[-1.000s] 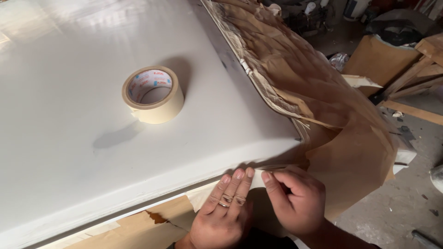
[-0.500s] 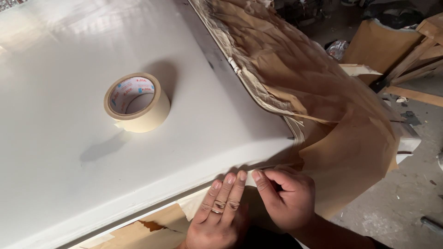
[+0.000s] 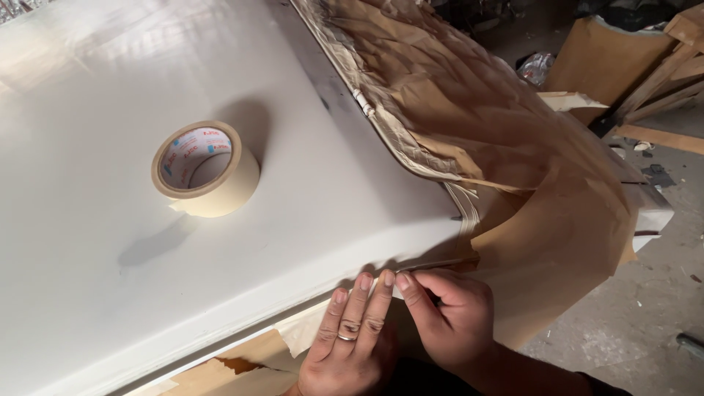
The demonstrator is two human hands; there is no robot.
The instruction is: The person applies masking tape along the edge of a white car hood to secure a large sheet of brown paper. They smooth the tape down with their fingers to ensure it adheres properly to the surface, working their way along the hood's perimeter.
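Both hands have stayed at the near edge of the white panel (image 3: pixel 110 242). Left hand (image 3: pixel 352 337) lies flat, fingers extended, on the brown masking paper (image 3: pixel 543 220). Right hand (image 3: pixel 447 315) pinches the paper's edge. Masking tape roll (image 3: pixel 205 169), tan with a white, red-and-blue printed core, sits well apart on the panel; it only shifts in view.

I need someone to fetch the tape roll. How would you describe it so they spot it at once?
Start at the big white panel that fills the left of the view. The tape roll lies flat on it, apart from the hands. It is the only ring there: beige, with a pale core.
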